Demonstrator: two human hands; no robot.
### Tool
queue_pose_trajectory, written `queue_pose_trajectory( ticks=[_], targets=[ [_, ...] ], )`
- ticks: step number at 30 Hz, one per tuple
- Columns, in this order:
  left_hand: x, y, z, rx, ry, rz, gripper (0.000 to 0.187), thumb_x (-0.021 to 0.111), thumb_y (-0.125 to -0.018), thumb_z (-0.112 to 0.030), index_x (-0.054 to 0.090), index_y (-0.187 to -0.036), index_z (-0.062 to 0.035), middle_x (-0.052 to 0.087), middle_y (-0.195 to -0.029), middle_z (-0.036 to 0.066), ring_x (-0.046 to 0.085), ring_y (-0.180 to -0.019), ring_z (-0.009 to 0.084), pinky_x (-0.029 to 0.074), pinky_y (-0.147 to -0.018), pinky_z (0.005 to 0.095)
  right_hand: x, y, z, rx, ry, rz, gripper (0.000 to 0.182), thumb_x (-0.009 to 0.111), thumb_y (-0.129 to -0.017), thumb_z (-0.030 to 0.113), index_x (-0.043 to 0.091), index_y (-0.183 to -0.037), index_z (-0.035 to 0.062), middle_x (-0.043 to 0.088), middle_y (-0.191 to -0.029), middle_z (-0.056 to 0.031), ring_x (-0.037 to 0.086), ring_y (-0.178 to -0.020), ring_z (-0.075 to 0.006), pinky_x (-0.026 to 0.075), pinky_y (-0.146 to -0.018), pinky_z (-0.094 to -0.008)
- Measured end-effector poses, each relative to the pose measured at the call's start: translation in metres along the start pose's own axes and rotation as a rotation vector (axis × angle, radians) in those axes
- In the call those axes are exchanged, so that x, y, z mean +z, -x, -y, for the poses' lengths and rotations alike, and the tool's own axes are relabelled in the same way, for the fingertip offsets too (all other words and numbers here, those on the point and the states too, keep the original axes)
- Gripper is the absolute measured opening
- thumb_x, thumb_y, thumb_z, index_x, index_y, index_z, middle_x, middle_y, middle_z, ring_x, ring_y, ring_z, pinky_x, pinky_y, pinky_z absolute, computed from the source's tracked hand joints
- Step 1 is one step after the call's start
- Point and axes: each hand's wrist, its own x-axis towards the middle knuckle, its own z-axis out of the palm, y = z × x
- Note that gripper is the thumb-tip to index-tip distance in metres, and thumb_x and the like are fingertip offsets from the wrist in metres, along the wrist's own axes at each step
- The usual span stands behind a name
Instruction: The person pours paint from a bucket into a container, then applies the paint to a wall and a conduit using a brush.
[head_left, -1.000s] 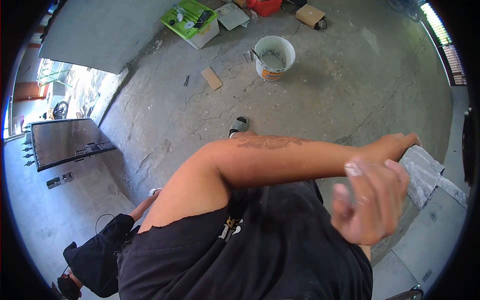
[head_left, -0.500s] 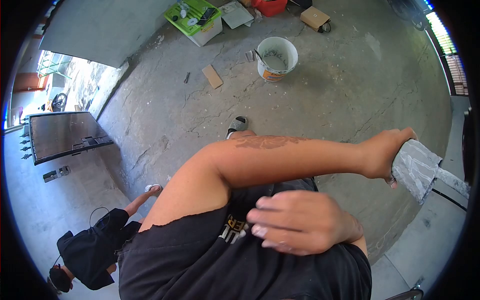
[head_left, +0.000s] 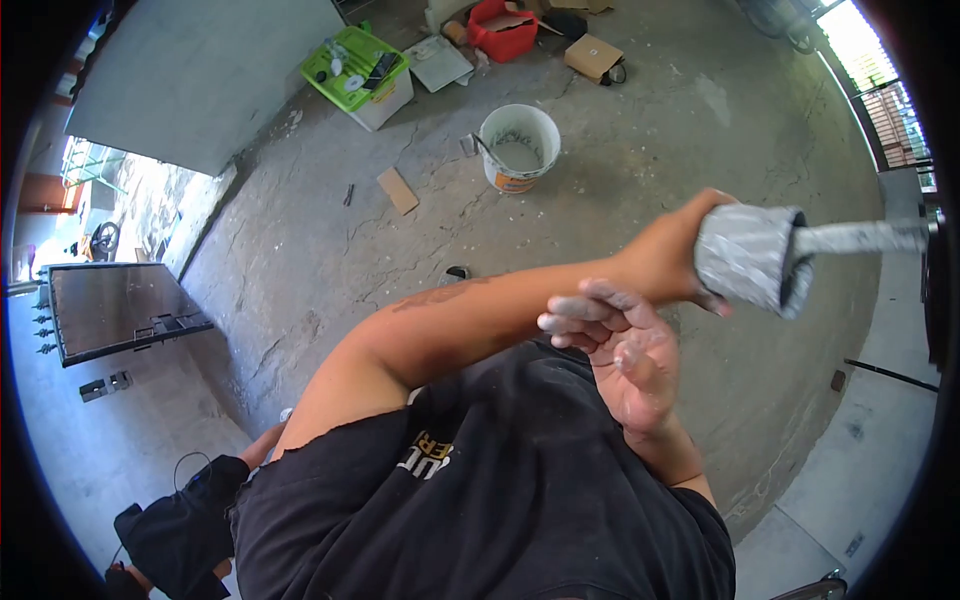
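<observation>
My left hand [head_left: 678, 250] is wrapped round a grey, plaster-smeared container [head_left: 742, 255], held on its side with its dark open end to the right. A long, flat, whitish-grey strip [head_left: 865, 237] extends right from beside that opening; whether it touches the container cannot be made out. My right hand [head_left: 632, 355] is raised before my chest, just below my left forearm. Its palm shows, the fingers are apart and slightly curled, grey residue coats them, and they hold nothing.
On the concrete floor stand a white bucket [head_left: 548, 130] with grey mix, a green-lidded bin [head_left: 390, 103], a red container [head_left: 503, 42] and a cardboard box [head_left: 594, 58]. A cardboard piece [head_left: 398, 191] lies nearby. Another person [head_left: 180, 525] is at lower left, near a dark panel [head_left: 125, 308].
My left hand has moved left and up with the container, whose open end now shows. My right hand has risen and turned, showing its palm. The view has shifted.
</observation>
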Motion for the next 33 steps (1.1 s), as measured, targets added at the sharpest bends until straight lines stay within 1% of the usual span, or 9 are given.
queue_pose_trajectory(
  ticks=[5,10,14,17,21,25,27,29,33],
  targets=[
    [-0.058,0.011,0.014,-0.043,-0.078,-0.08,0.113,0.101,-0.059,-0.016,0.034,-0.15,-0.0057,0.052,-0.143,0.01,0.048,-0.136,0.0223,0.038,-0.115,0.0398,-0.04,0.004,0.008,-0.05,0.109,0.033,0.041,0.066,-0.094,0.009,0.056,-0.13,-0.0075,0.07,-0.112,-0.0185,0.069,-0.105,-0.0227,0.052,-0.094,-0.0341],
    [-0.133,0.059,0.046,-0.173,-0.122,-0.344,0.117,0.102,-0.054,-0.017,0.034,-0.149,-0.0041,0.052,-0.142,0.009,0.049,-0.134,0.0221,0.036,-0.116,0.0388,-0.097,-0.01,0.007,-0.136,0.216,-0.094,0.034,0.065,-0.094,0.006,0.059,-0.125,-0.0069,0.07,-0.106,-0.0167,0.068,-0.097,-0.0202,0.053,-0.091,-0.0327],
    [-0.282,0.048,0.07,-0.393,-0.029,-0.605,0.119,0.102,-0.05,-0.014,0.035,-0.149,-0.005,0.054,-0.137,0.006,0.051,-0.129,0.02,0.038,-0.113,0.0369,-0.158,-0.211,0.003,0.088,0.349,-0.282,0.032,0.067,-0.095,0.009,0.061,-0.124,-0.0041,0.071,-0.104,-0.013,0.067,-0.092,-0.0171,0.052,-0.088,-0.0317],
    [-0.355,0.031,0.053,-0.411,0.027,-0.752,0.115,0.1,-0.05,-0.009,0.037,-0.146,-0.007,0.057,-0.131,0.004,0.057,-0.119,0.0176,0.047,-0.104,0.035,-0.214,-0.275,-0.032,0.27,0.52,-0.275,0.034,0.07,-0.095,0.014,0.063,-0.124,-0.0011,0.072,-0.104,-0.0115,0.068,-0.092,-0.0159,0.053,-0.086,-0.0304],
    [-0.398,0.033,0.071,-0.37,0.037,-0.92,0.099,0.097,-0.055,-0.006,0.045,-0.139,-0.0078,0.059,-0.125,0.003,0.061,-0.11,0.0164,0.054,-0.094,0.0345,-0.249,-0.333,-0.047,0.548,0.909,-0.196,0.037,0.072,-0.094,0.022,0.064,-0.123,0.0009,0.074,-0.106,-0.0149,0.071,-0.094,-0.0212,0.054,-0.085,-0.0327],
    [-0.427,0.011,0.07,-0.384,0.106,-1.069,0.074,0.094,-0.062,-0.008,0.057,-0.126,-0.006,0.063,-0.114,0.002,0.064,-0.102,0.0155,0.058,-0.081,0.034,-0.27,-0.378,-0.031,0.735,1.323,0.228,0.044,0.073,-0.092,0.037,0.067,-0.121,0.0042,0.073,-0.11,-0.0202,0.071,-0.102,-0.0336,0.054,-0.088,-0.0402],
    [-0.442,0.01,0.076,-0.312,0.022,-1.055,0.069,0.093,-0.064,-0.008,0.059,-0.124,-0.0054,0.064,-0.112,0.002,0.064,-0.101,0.0154,0.058,-0.077,0.0336,-0.268,-0.401,-0.021,0.754,1.24,0.175,0.041,0.072,-0.093,0.036,0.068,-0.12,0.0052,0.074,-0.11,-0.0174,0.071,-0.104,-0.0315,0.054,-0.089,-0.0403],
    [-0.448,0.007,0.065,-0.261,0.007,-0.928,0.059,0.086,-0.078,-0.012,0.058,-0.131,-0.0074,0.069,-0.117,0.006,0.07,-0.103,0.0218,0.058,-0.087,0.0386,-0.262,-0.427,-0.009,0.745,1.148,0.185,0.04,0.072,-0.093,0.035,0.069,-0.12,0.0054,0.074,-0.111,-0.0161,0.071,-0.104,-0.0306,0.054,-0.09,-0.0395],
    [-0.457,0.0,0.052,-0.38,-0.057,-1.024,0.07,0.09,-0.074,-0.007,0.056,-0.135,-0.0065,0.065,-0.125,0.008,0.063,-0.122,0.0275,0.052,-0.104,0.0504,-0.226,-0.49,0.039,0.693,0.742,0.374,0.036,0.073,-0.092,0.03,0.071,-0.118,0.0055,0.074,-0.113,-0.0124,0.069,-0.109,-0.0284,0.051,-0.095,-0.0386]
  ],
)
